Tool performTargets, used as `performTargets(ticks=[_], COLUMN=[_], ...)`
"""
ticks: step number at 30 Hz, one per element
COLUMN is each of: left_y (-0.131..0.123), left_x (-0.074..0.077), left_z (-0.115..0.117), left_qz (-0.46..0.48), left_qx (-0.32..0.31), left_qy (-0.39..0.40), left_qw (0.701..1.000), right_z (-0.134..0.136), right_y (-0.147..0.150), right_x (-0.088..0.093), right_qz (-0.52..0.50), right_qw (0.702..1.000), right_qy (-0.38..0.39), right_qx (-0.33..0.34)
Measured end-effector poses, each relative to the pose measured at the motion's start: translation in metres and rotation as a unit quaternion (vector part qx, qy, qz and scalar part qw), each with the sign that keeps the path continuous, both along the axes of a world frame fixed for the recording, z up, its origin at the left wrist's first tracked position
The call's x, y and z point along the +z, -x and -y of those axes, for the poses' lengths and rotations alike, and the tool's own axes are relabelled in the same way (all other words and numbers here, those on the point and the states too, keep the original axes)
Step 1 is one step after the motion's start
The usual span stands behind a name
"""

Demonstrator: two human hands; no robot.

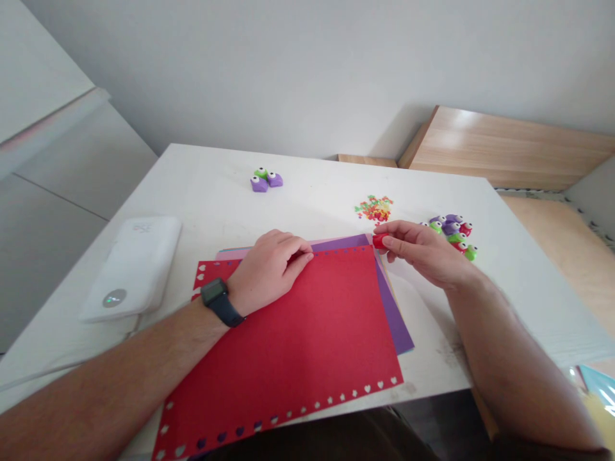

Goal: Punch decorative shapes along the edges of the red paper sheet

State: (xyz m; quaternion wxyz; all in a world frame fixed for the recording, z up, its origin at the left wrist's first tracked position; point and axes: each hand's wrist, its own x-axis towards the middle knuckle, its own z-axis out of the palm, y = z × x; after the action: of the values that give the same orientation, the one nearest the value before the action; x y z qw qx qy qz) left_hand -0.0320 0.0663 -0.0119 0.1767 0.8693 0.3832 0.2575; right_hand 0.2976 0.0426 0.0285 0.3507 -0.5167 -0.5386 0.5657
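A red paper sheet lies in front of me, with small hearts, stars and other shapes cut along its edges. My left hand, a dark watch at its wrist, rests over the sheet's far edge, its thumb and curled fingers closed together on the paper. Between the thumb and fingers of my right hand is a small red craft punch, touching or very near the sheet's far right corner. My hand partly hides the punch. Purple paper and other coloured sheets lie beneath the red one.
Colourful punched paper bits are heaped beyond the right hand. Several craft punches in purple, green and red cluster at right. Three more punches sit at the back. A white device with a cable lies at left on the white table.
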Motion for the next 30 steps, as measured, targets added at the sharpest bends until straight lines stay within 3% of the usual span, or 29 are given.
performTargets(ticks=[30], left_y=[-0.0006], left_x=[0.0007], left_z=[0.0], left_qz=[-0.005], left_qx=[0.001], left_qy=[-0.003], left_qw=[1.0], right_z=[-0.0008], right_y=[-0.0001], right_x=[-0.0001], right_qz=[0.032], right_qw=[0.999], right_qy=[0.001], right_qx=[0.02])
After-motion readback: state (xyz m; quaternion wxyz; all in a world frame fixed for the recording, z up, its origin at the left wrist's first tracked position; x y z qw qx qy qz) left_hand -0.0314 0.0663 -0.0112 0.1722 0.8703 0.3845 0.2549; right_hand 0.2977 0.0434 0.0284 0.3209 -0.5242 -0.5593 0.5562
